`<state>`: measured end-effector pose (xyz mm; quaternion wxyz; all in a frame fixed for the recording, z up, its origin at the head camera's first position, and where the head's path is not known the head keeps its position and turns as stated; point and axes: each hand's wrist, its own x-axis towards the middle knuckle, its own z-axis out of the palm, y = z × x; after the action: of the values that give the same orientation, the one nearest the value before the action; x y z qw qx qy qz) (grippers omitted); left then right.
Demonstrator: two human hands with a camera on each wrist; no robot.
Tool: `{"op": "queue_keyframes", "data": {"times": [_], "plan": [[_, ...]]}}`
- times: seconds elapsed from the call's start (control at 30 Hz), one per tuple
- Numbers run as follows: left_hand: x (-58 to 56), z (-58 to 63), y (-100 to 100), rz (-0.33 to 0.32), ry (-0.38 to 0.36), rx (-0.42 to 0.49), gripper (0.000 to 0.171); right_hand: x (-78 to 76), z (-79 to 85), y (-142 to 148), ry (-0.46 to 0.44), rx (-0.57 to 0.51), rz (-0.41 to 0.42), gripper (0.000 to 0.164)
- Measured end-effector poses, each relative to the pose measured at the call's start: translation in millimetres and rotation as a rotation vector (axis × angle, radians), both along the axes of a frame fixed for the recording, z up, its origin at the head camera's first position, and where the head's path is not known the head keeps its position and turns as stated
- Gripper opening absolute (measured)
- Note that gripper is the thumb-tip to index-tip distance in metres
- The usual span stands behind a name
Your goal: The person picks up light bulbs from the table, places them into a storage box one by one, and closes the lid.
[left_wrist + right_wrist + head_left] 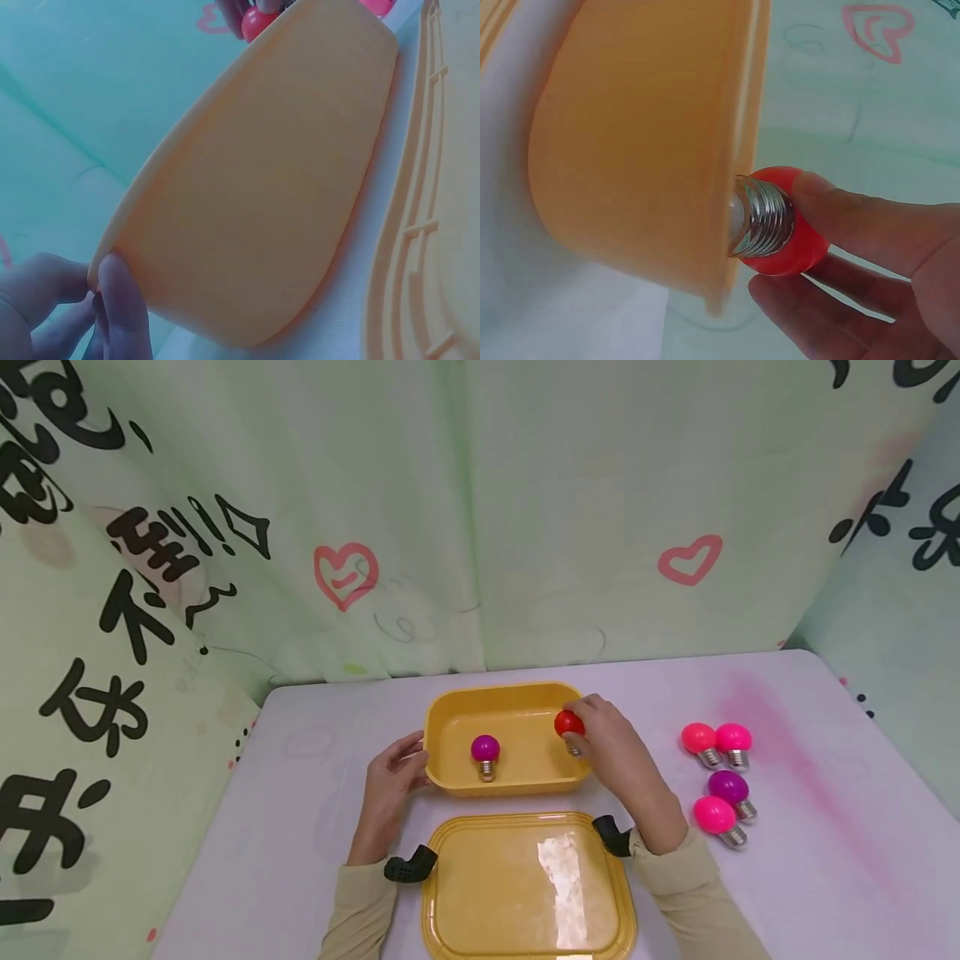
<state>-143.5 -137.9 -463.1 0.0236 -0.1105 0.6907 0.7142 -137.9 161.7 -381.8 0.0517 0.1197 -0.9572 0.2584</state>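
A yellow plastic container stands on the table with a purple light bulb lying inside it. My left hand pinches the container's rim at its left end, thumb against the outer wall in the left wrist view. Over the container's right end, my right hand holds a red light bulb by its round globe. Its silver screw base points down toward the inside, at rim level in the right wrist view. In the left wrist view the container's wall hides its contents.
A yellow lid lies on the table in front of the container. To the right rest several bulbs: a coral one, a purple one and pink ones. A pale cloth wall rises behind the table.
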Motion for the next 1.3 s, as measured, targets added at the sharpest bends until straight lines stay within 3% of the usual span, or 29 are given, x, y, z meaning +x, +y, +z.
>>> {"op": "queue_keyframes", "data": {"times": [0.6, 0.93, 1.3], "plan": [[-1.6, -0.9, -1.0, 0.004, -0.003, 0.001, 0.036, -14.7, -25.1, -15.2, -0.026, 0.040, 0.043, 0.037], [0.4, -1.0, -0.1, 0.002, 0.009, 0.012, 0.036, -18.6, -35.2, -22.0, -0.042, 0.126, 0.030, 0.035], [-0.7, -1.8, -0.8, -0.006, 0.015, 0.014, 0.036, -18.3, -35.2, -25.8, -0.043, 0.175, 0.012, 0.036]]}}
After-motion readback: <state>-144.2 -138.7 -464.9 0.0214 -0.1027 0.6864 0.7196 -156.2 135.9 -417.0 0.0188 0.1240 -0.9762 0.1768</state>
